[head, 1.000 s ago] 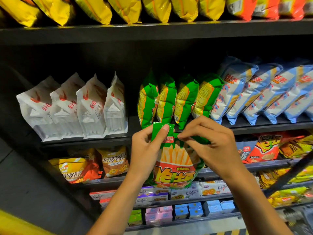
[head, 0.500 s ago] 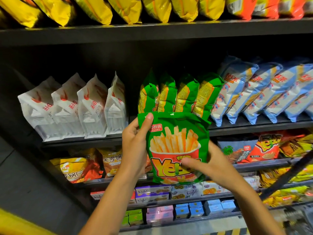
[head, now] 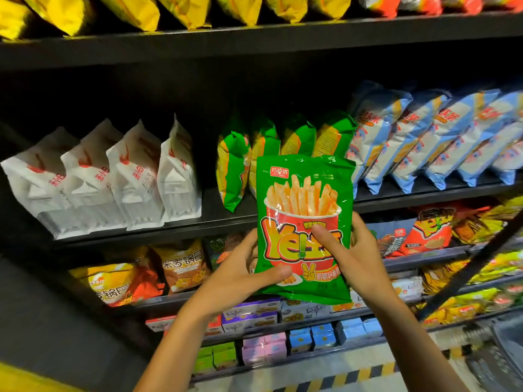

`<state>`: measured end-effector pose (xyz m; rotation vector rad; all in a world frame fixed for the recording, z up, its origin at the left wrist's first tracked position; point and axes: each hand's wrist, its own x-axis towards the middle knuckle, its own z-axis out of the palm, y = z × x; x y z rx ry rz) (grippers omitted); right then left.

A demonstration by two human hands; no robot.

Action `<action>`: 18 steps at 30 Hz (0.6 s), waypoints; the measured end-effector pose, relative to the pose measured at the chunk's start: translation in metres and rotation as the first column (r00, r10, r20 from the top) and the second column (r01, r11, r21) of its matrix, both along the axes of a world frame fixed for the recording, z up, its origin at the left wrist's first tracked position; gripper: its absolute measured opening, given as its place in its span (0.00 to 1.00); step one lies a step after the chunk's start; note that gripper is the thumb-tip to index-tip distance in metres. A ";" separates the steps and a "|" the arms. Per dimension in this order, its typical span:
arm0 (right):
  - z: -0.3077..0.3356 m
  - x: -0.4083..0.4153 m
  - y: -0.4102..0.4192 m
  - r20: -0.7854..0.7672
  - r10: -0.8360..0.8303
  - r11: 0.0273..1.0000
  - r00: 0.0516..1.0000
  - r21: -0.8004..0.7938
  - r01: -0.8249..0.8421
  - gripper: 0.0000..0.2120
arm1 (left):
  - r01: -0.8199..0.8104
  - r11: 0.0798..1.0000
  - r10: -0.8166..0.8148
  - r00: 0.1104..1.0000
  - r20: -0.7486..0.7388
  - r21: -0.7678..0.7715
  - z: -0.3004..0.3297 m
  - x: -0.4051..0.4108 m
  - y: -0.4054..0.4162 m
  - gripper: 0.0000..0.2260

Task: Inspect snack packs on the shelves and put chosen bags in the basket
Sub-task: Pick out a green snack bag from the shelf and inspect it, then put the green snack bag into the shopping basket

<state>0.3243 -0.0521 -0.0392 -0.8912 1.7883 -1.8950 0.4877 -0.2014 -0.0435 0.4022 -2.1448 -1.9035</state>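
I hold a green snack bag (head: 304, 193) with a picture of fries in a red cup upright in front of the shelves, its front facing me. My left hand (head: 240, 275) grips its lower left edge, thumb across the front. My right hand (head: 352, 256) grips the lower right side, thumb pressed on the yellow lettering. Behind the bag, a row of the same green bags (head: 235, 165) stands on the middle shelf (head: 198, 222). The dark edge of what may be the basket (head: 506, 349) shows at the bottom right, blurred.
White bags (head: 99, 176) stand left on the middle shelf, blue-and-white bags (head: 424, 137) right. Yellow bags (head: 135, 9) line the top shelf. Lower shelves hold orange and yellow packs (head: 181, 267) and small coloured boxes (head: 263, 352). A dark diagonal bar (head: 467, 270) crosses the right side.
Both hands slid from the bag's top down to its lower part. The bag rose and now stands upright with its whole front showing.
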 end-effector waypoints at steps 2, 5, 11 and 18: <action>-0.001 0.000 0.004 0.005 0.002 1.000 1.000 0.010 -0.002 0.22 | -0.029 1.000 0.029 1.000 -0.011 -0.005 -0.004 -0.004 0.003 0.28; -0.008 -0.006 0.016 0.061 0.086 0.996 0.994 0.014 -0.087 0.24 | -0.080 0.997 0.079 0.996 -0.028 -0.024 -0.008 -0.011 0.013 0.29; -0.031 -0.034 0.068 0.139 0.157 0.982 0.978 0.080 -0.169 0.35 | -0.066 0.994 0.062 0.996 -0.060 -0.081 -0.021 -0.049 0.048 0.29; -0.068 -0.093 0.158 0.113 -0.053 0.997 0.992 0.055 0.047 0.25 | 0.062 0.987 -0.067 0.997 -0.029 -0.146 -0.044 -0.141 0.115 0.33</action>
